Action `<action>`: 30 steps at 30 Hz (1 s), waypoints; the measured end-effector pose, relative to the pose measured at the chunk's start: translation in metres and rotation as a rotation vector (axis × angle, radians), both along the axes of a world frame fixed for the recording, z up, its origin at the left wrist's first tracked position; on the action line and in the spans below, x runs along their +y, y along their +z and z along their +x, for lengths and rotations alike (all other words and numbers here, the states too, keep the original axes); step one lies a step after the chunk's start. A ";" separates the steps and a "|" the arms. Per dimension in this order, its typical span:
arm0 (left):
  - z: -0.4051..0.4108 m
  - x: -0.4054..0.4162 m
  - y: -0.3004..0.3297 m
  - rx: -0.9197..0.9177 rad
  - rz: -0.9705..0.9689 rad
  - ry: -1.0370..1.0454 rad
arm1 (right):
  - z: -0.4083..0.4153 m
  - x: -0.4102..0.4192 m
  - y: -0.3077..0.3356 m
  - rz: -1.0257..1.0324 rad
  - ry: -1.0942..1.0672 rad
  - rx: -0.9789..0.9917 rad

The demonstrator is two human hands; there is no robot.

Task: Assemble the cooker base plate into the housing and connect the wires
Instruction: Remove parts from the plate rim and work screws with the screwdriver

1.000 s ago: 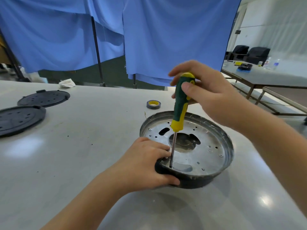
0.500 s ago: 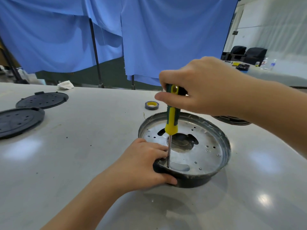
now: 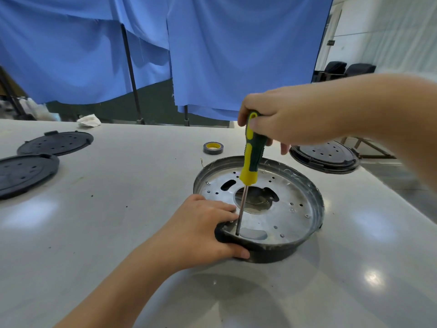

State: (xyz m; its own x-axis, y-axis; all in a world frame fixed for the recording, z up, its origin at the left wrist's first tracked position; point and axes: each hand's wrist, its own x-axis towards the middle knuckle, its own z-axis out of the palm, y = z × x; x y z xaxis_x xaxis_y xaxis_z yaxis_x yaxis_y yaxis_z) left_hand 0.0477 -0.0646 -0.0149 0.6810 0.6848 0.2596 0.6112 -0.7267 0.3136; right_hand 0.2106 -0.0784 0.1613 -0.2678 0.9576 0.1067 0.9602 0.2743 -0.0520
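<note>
A round black housing [image 3: 279,252] sits on the white table with a silver metal base plate [image 3: 288,214] lying inside it. My left hand [image 3: 201,230] grips the housing's near-left rim, thumb on the outer wall and fingers over the edge. My right hand [image 3: 290,117] grips the top of a green-and-yellow screwdriver [image 3: 251,157]. The tool stands almost upright, its shaft tip down on the plate near the front rim, next to my left fingers. No wires are visible.
Two black perforated discs [image 3: 55,143] [image 3: 21,172] lie at the far left, another black disc [image 3: 324,157] behind the housing on the right. A roll of tape [image 3: 213,147] sits mid-table, a white rag [image 3: 88,120] at the back edge. Blue curtains hang behind.
My right hand has shifted over the top of the screwdriver handle and turned around it. The tool stays upright on the same spot; my left hand keeps its hold on the rim.
</note>
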 end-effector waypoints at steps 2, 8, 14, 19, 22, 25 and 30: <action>0.000 0.000 -0.001 0.005 0.009 0.005 | 0.005 0.000 0.005 -0.081 0.030 0.027; 0.000 0.000 0.001 0.033 -0.011 -0.005 | 0.002 -0.010 0.012 0.036 0.147 -0.082; 0.000 0.002 0.000 0.037 -0.003 -0.008 | 0.002 0.001 -0.010 0.244 0.148 0.084; -0.001 0.004 -0.002 0.074 0.069 -0.014 | 0.021 0.003 -0.020 0.325 0.154 0.311; -0.001 0.003 -0.002 0.026 0.087 -0.021 | 0.043 0.008 -0.022 0.355 0.103 0.504; -0.003 0.002 -0.002 -0.018 0.077 -0.016 | 0.068 0.016 -0.030 0.402 0.011 0.675; -0.002 0.000 -0.001 -0.090 0.042 -0.030 | 0.112 0.022 -0.066 0.370 -0.263 1.127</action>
